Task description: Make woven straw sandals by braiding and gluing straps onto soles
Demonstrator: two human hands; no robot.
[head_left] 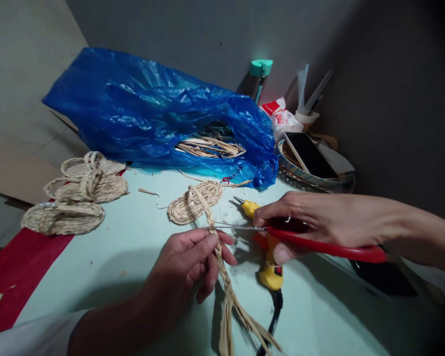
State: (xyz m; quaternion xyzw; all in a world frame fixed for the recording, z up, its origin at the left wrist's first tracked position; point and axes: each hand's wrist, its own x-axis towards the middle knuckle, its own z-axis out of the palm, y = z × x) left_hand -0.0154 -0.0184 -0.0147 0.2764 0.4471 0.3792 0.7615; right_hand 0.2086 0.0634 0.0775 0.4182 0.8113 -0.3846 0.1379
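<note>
Between thumb and fingers, my left hand (193,259) pinches a braided straw cord (225,282) whose loose ends fan out toward the front. The cord's far end runs up onto a small oval woven straw sole (185,203) on the table. My right hand (319,220) grips red-handled scissors (330,245). Their thin blades reach left and meet the braid just above my left fingertips. Whether the blades have cut into it I cannot tell. Beneath the right hand lies a yellow glue gun (272,274) with a black cord, partly hidden.
Several woven straw slippers (65,217) sit at the left, by a red cloth strip (29,272). A blue plastic bag (141,109) with dry straw (211,146) stretches across the back. Right of it, a basket (300,170) holds a phone (311,154). Glue sticks (303,91) stand in a cup.
</note>
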